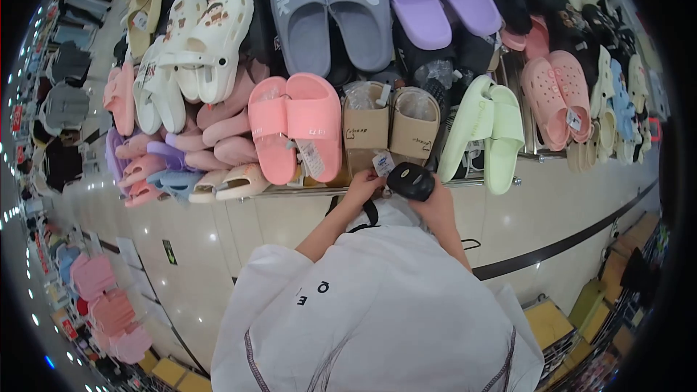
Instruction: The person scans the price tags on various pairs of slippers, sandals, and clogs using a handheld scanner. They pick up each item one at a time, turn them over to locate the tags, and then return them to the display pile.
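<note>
My left hand (pixel 365 186) pinches the lower end of a white price tag (pixel 383 164) that hangs in front of the tan slides (pixel 365 127). In my right hand (pixel 435 202) is a black handheld device (pixel 411 181) with a rounded head, which looks like a barcode scanner. Its head sits just right of the tag, close to my left fingertips. The fingers of my right hand are partly hidden beneath the device. Pink slides (pixel 314 127) stand to the left of the tan pair, and light green slides (pixel 501 138) stand to the right.
A metal rack edge (pixel 319 191) runs in front of my hands. Grey slides (pixel 298 22), purple slides (pixel 420 0), white clogs (pixel 229 36) and pink clogs (pixel 557 94) crowd the display. Pale floor tiles (pixel 210 239) lie below. Further goods stand at both sides.
</note>
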The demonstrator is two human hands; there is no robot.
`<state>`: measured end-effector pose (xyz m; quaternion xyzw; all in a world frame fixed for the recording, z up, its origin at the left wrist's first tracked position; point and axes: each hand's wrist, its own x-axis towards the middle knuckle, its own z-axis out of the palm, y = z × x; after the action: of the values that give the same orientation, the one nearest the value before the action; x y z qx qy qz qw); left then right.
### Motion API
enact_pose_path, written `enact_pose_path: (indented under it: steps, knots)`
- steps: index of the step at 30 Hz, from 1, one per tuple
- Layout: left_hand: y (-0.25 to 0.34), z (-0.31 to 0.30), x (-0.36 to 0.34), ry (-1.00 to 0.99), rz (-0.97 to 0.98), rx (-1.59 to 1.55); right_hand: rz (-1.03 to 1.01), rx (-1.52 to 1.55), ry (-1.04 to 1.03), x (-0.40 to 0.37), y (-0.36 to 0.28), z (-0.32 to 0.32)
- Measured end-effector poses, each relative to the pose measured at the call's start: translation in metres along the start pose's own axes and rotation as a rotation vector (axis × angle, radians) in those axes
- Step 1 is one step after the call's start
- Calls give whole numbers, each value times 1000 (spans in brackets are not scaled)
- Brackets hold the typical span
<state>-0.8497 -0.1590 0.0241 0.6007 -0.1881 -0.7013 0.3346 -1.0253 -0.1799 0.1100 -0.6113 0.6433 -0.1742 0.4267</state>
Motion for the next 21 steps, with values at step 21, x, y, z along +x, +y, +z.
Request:
enact_pose_path:
  steps: [21]
  knots:
    - [1,-47,11,-482,160,454,329,78,416,-92,-22,69]
